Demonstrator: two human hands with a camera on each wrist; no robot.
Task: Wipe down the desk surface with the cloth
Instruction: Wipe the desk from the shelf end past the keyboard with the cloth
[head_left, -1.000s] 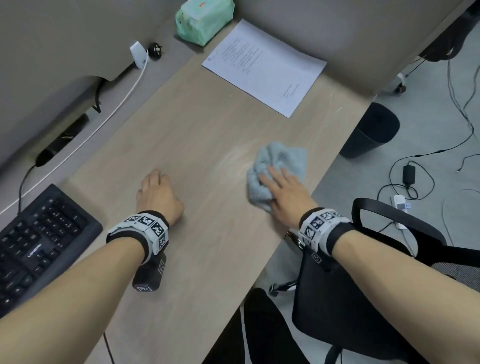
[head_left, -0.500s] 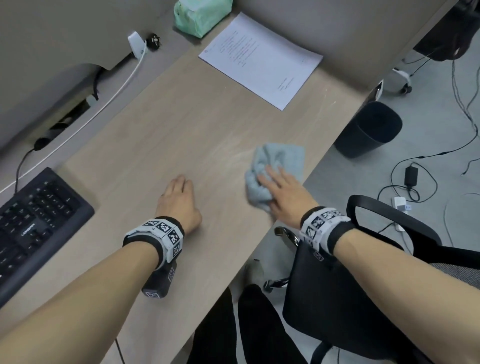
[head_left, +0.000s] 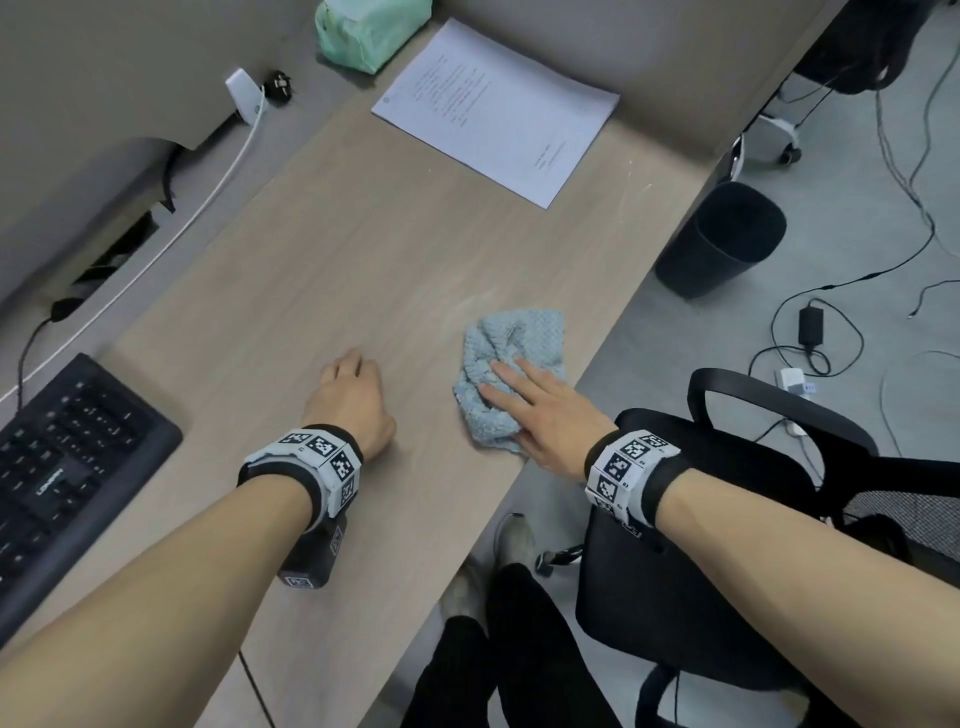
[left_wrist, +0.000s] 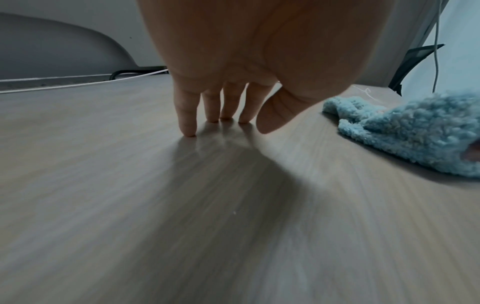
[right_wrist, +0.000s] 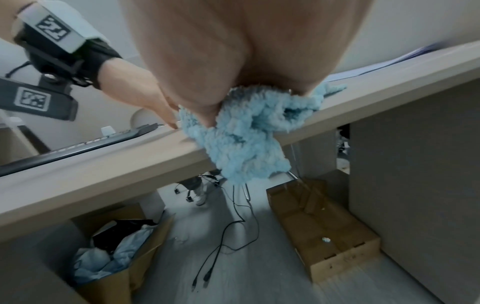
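right hand (head_left: 540, 410) flat on cloth (head_left: 511, 358), desk (head_left: 322, 270)

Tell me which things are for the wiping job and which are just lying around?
For the job:
blue cloth, under the right hand
desk
left hand, fingertips on the desk

Just lying about:
keyboard
sheet of paper
green tissue pack
black bin
chair
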